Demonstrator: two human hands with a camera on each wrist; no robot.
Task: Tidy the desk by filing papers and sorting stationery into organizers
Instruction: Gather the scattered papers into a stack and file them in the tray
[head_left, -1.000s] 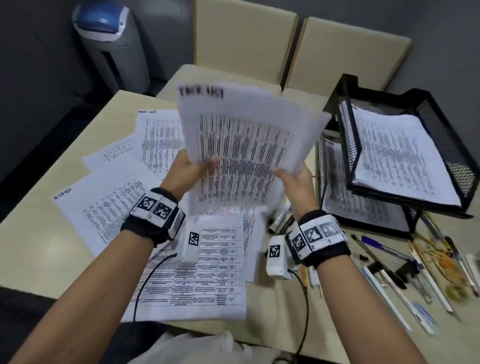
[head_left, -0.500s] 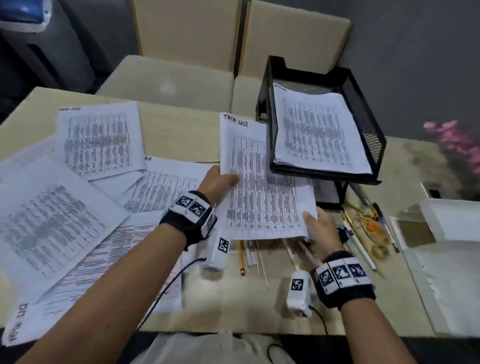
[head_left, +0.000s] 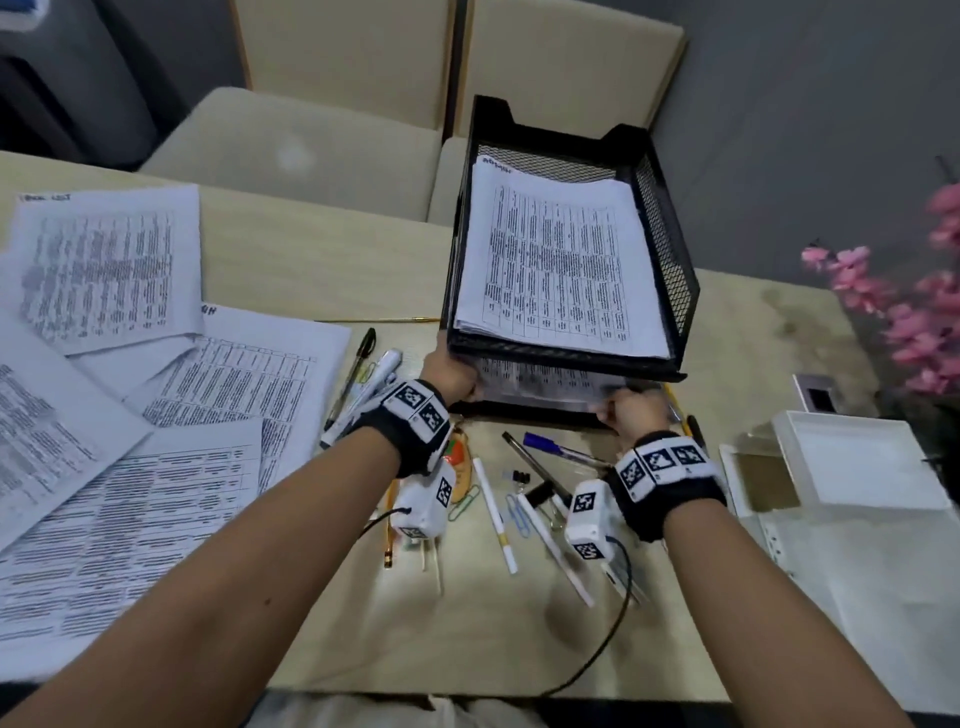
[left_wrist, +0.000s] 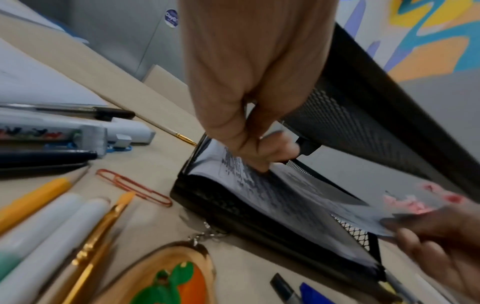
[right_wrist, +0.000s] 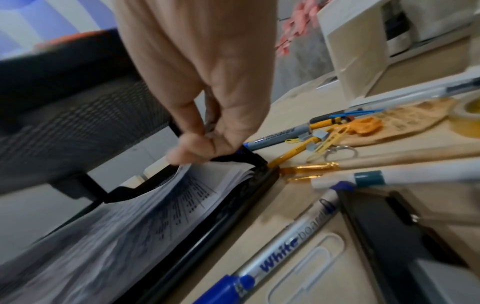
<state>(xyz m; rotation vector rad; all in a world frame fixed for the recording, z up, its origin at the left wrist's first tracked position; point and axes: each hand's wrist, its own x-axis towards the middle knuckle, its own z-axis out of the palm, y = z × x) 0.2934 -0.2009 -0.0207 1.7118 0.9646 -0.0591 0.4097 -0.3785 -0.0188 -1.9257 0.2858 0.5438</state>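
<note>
A black mesh two-tier tray (head_left: 566, 359) stands at the middle right of the desk, with a stack of printed papers (head_left: 556, 265) in its upper tier. Both hands hold a printed sheet (head_left: 540, 382) at the mouth of the lower tier. My left hand (head_left: 451, 375) pinches the sheet's left edge, and my right hand (head_left: 626, 410) pinches its right corner. In the left wrist view the left hand (left_wrist: 259, 160) grips the sheet (left_wrist: 285, 197) above papers lying in the lower tier. In the right wrist view the right hand (right_wrist: 192, 156) lifts the curved sheet (right_wrist: 161, 205).
Loose printed pages (head_left: 104, 270) cover the desk's left half. Pens, a blue whiteboard marker (head_left: 550, 446), a white pencil (head_left: 496, 514), paper clips and a keychain (head_left: 460, 460) lie in front of the tray. A white organizer box (head_left: 852, 462) and pink flowers (head_left: 914, 312) are at the right.
The sheet was held upright in front of me, then lowered and carried right. Both hands now have it at the tray's lower tier. The head view has turned right.
</note>
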